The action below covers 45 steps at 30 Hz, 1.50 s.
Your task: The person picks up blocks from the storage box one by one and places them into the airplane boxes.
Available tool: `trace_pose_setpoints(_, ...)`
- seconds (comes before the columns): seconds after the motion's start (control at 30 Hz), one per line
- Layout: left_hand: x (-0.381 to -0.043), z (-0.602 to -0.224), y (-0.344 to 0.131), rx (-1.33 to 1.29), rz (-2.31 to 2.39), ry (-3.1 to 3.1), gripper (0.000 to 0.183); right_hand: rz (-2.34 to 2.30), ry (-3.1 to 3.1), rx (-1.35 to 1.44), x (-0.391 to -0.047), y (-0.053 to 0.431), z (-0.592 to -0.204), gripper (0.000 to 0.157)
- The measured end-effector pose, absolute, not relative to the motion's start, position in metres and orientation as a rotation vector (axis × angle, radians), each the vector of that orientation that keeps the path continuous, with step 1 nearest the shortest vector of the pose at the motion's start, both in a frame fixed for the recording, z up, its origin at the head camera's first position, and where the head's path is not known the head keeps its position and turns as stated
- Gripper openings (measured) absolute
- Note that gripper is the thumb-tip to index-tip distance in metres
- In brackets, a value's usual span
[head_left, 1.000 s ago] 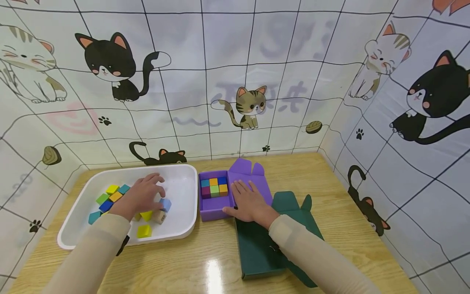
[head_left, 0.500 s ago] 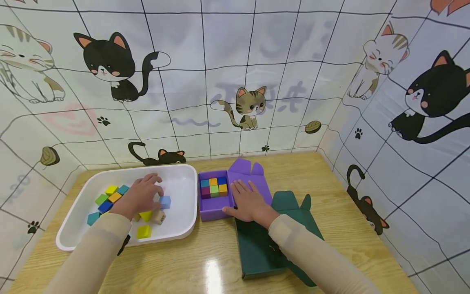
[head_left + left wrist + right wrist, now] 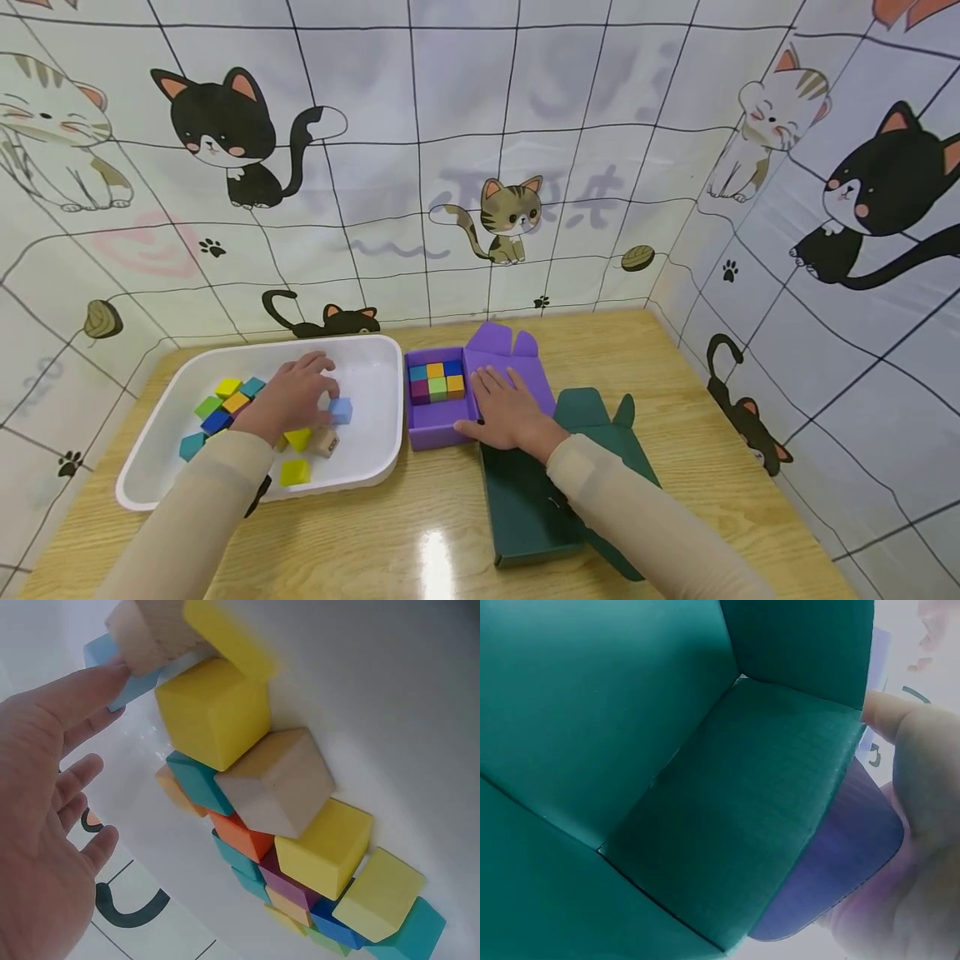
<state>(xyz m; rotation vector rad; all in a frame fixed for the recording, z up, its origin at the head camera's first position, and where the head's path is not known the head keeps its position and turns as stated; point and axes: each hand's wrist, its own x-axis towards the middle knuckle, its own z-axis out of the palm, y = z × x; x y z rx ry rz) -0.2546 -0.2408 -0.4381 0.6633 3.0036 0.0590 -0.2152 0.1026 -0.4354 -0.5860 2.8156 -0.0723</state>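
My left hand (image 3: 292, 398) reaches into the white basin (image 3: 375, 458). Its thumb and index finger pinch a light blue block (image 3: 341, 410) by the left side; the other fingers stand loosely bent, away from the blocks. Beside this block lie a plain wood cube (image 3: 326, 442) with a dark mark and a yellow cube (image 3: 296, 472). Flat and with straight fingers, my right hand (image 3: 510, 412) rests across the right edge and lid of the purple box (image 3: 442, 437). Inside, coloured cubes (image 3: 437, 386) line two rows at the back, above a bare purple strip.
A dark green box (image 3: 532, 517) with spread flaps lies under my right forearm. More loose blocks (image 3: 216, 419) fill the basin's left part. All stands on a wooden table (image 3: 360, 550) enclosed by a cat-print sheet (image 3: 465, 108).
The light blue block has turned and shifted slightly toward the back at my left fingertips. My right hand stays in place on the purple box.
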Motion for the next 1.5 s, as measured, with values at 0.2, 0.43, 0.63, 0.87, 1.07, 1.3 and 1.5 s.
trace_pose_setpoints(0.2,-0.259,-0.425,-0.236,0.716,0.106,3.046,0.023,-0.046,2.811,-0.552,-0.217,0.103,-0.433,0.087)
trace_pose_setpoints(0.43,-0.266,-0.401,-0.223,0.771,0.184,3.097,0.027,-0.034,2.812,-0.508,-0.22,0.106,-0.433,0.087)
trace_pose_setpoints(0.63,-0.267,-0.384,-0.2,0.85,0.232,3.097,0.029,-0.038,2.794,-0.5,-0.222,0.109,-0.431,0.087)
trace_pose_setpoints(0.87,-0.27,-0.386,-0.162,0.991,0.244,3.062,0.028,-0.051,2.794,-0.505,-0.222,0.11,-0.432,0.088)
trace_pose_setpoints(1.07,-0.271,-0.391,-0.134,1.014,0.137,3.016,0.03,-0.056,2.8,-0.513,-0.222,0.107,-0.435,0.088)
trace_pose_setpoints(1.3,-0.269,-0.403,-0.116,0.917,-0.05,2.96,0.03,-0.061,2.797,-0.516,-0.222,0.104,-0.435,0.088)
trace_pose_setpoints(1.5,-0.271,-0.416,-0.106,0.888,-0.187,2.96,0.026,-0.049,2.794,-0.508,-0.221,0.103,-0.431,0.088)
